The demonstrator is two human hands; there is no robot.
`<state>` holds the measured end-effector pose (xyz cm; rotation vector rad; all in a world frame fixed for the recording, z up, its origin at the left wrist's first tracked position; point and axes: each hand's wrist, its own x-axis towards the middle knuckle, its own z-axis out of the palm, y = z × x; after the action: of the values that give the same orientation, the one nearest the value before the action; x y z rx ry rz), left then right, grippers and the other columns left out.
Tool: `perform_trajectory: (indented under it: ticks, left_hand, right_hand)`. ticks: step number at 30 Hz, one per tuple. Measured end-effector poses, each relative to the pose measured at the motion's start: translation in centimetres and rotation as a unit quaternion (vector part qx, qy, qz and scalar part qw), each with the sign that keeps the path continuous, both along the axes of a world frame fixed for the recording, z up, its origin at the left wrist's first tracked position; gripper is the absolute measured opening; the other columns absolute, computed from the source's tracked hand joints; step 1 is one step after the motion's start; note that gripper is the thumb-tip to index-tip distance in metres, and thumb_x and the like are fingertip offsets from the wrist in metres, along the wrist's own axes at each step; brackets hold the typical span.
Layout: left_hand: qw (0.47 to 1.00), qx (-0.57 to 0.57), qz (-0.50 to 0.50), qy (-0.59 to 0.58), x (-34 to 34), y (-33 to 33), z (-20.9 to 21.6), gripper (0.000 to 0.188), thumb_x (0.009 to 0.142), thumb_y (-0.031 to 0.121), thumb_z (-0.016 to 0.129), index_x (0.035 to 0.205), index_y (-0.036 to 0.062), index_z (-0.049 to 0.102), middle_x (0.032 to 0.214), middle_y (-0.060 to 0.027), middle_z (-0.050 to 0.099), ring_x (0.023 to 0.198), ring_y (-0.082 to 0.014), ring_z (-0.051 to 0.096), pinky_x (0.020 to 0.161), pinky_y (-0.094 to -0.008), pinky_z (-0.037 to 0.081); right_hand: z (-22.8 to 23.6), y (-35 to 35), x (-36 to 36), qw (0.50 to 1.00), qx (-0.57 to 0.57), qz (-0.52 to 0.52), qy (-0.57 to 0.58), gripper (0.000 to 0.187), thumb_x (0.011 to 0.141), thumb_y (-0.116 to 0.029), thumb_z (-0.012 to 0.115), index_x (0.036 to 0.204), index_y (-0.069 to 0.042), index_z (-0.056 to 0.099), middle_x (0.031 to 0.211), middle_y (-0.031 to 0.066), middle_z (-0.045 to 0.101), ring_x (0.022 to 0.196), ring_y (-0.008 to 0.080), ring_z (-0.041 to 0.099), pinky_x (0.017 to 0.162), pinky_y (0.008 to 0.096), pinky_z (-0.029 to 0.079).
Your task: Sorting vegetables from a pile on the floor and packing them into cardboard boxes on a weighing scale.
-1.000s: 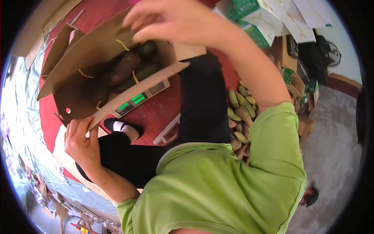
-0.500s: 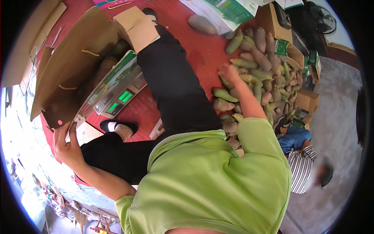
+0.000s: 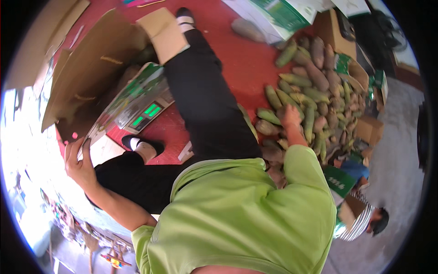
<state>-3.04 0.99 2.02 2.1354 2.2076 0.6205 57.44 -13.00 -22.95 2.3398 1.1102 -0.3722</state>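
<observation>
My left hand (image 3: 81, 162) pinches the near edge of an open brown carton (image 3: 102, 59) between thumb and fingers. Some dark roots lie inside the carton, mostly in shadow. It rests on a scale (image 3: 145, 114) with green lit digits. My right hand (image 3: 291, 118) is down on a big pile of long green and brownish radish-like roots (image 3: 315, 75). Its fingers point into the pile and are partly hidden and blurred, so whether they grip a root cannot be told. A green root (image 3: 247, 121) lies against my outstretched leg.
A cardboard piece (image 3: 165, 34) stands by my leg. One root (image 3: 247, 29) lies apart on the red floor cover (image 3: 232, 66), near a white and green box (image 3: 285, 18). Right, a person in a striped top (image 3: 362, 223) sits beside a green box (image 3: 338, 180). Brooms lie lower left.
My right hand has come nearer to me over the pile. A green root now shows beside my leg. A green box has appeared by the other person. My left hand keeps its hold.
</observation>
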Motion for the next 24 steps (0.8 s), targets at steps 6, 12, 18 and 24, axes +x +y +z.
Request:
perform_trajectory:
  ticks: [6, 12, 18, 24]
  left_hand:
    - [0.999, -0.017, 0.020, -0.025, 0.5, 0.7, -0.3, 0.011, 0.074, 0.006, 0.072, 0.081, -0.0009, 0.068, 0.077, -0.0081, 0.063, 0.073, -0.0225, 0.061, 0.071, -0.0299, 0.047]
    - [1.000, 0.002, 0.019, 0.012, 0.3, 0.6, 0.2, 0.012, 0.069, 0.009, 0.075, 0.077, 0.0022, 0.070, 0.070, -0.0073, 0.060, 0.069, -0.0224, 0.061, 0.064, -0.0315, 0.046]
    - [1.000, 0.007, 0.021, 0.006, -0.2, 0.4, 0.2, 0.015, 0.061, 0.013, 0.074, 0.075, 0.0090, 0.069, 0.069, -0.0034, 0.056, 0.071, -0.0233, 0.058, 0.067, -0.0352, 0.045]
    - [1.000, 0.021, -0.001, 0.008, -0.6, 0.1, 0.2, 0.012, 0.062, 0.015, 0.074, 0.071, 0.0113, 0.068, 0.066, -0.0022, 0.052, 0.068, -0.0221, 0.056, 0.064, -0.0360, 0.044]
  right_hand:
    - [1.9, -3.3, 1.7, 0.985, -0.129, -0.117, -0.003, 0.080, 0.075, -0.024, 0.074, 0.142, -0.025, 0.030, 0.134, 0.0110, 0.049, 0.124, 0.0285, 0.048, 0.095, 0.0498, 0.042]
    - [-2.2, -5.0, 3.6, 0.991, -0.081, -0.106, 0.020, 0.084, 0.065, -0.024, 0.079, 0.135, -0.014, 0.033, 0.116, 0.0156, 0.062, 0.106, 0.0326, 0.062, 0.087, 0.0462, 0.051]
    - [-3.3, -1.4, 5.0, 0.983, 0.054, -0.160, 0.077, 0.062, 0.065, -0.020, 0.076, 0.117, -0.003, 0.049, 0.102, 0.0175, 0.065, 0.085, 0.0321, 0.067, 0.067, 0.0466, 0.053]
    - [1.0, 5.6, 2.1, 0.855, 0.132, -0.378, 0.328, 0.054, 0.071, -0.027, 0.077, 0.116, -0.008, 0.054, 0.094, 0.0016, 0.059, 0.072, 0.0206, 0.055, 0.055, 0.0358, 0.044]
